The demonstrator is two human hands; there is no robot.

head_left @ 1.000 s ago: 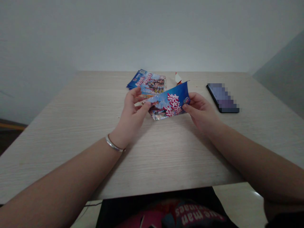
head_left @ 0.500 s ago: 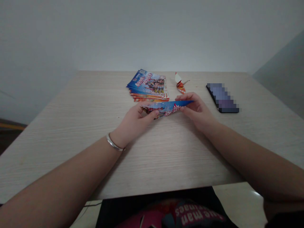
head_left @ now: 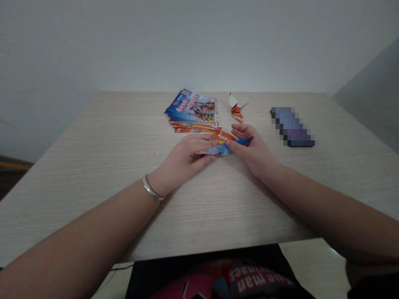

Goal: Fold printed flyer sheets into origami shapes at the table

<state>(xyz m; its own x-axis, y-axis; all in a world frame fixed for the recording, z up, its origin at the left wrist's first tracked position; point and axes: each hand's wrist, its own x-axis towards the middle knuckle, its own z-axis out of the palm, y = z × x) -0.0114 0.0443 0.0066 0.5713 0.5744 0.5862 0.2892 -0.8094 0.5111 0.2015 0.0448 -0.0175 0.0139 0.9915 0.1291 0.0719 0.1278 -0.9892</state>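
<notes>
A folded sheet of printed paper (head_left: 222,149), blue on one side and orange on the other, is held between both hands just above the table. My left hand (head_left: 187,155), with a silver bangle at the wrist, grips its left part, thumb at the near edge. At the right part, my right hand (head_left: 252,149) pinches the paper with thumb and fingers. Some of the left fingers are hidden behind the sheet. Beyond the hands lies a fanned stack of printed sheets (head_left: 195,110), and to its right stands a folded paper crane (head_left: 237,110).
A black phone (head_left: 293,126), its screen blurred out, lies at the right of the pale wood-grain table (head_left: 193,216). Behind the table's far edge rises a grey-white wall (head_left: 199,45). A thin cable (head_left: 121,268) shows below the near edge.
The paper's flap has opened, so its orange side now shows behind the blue one. The left hand has turned more palm-down, and the right hand has come slightly lower.
</notes>
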